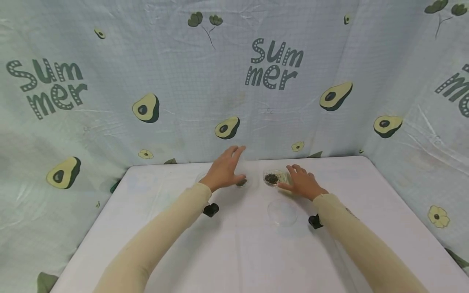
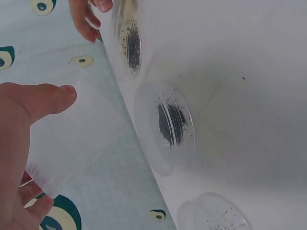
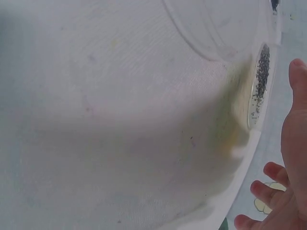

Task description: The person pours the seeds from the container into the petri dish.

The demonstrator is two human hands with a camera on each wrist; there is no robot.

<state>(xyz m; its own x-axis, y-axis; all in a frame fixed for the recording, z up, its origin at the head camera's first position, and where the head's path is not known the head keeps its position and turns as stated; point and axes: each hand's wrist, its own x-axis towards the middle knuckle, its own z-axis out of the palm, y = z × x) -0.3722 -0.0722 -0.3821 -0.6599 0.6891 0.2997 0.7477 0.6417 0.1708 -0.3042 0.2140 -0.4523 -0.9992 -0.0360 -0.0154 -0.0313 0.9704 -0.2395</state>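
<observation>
My left hand is raised over the back of the table. In the left wrist view its thumb and fingers span a see-through plastic piece, gripped by its edges; its exact kind is unclear. Beneath that hand stands a clear round dish of dark bits. Farther right, a second clear dish contains dark and pale bits. My right hand hovers at that dish's right side, fingers loosely spread and holding nothing, thumb close to the rim.
A clear round lid or dish lies nearer me on the white table. Another clear dish with scattered specks is at the left. Dark wrist mounts hang below the sleeves. A printed curtain borders the table's back edge.
</observation>
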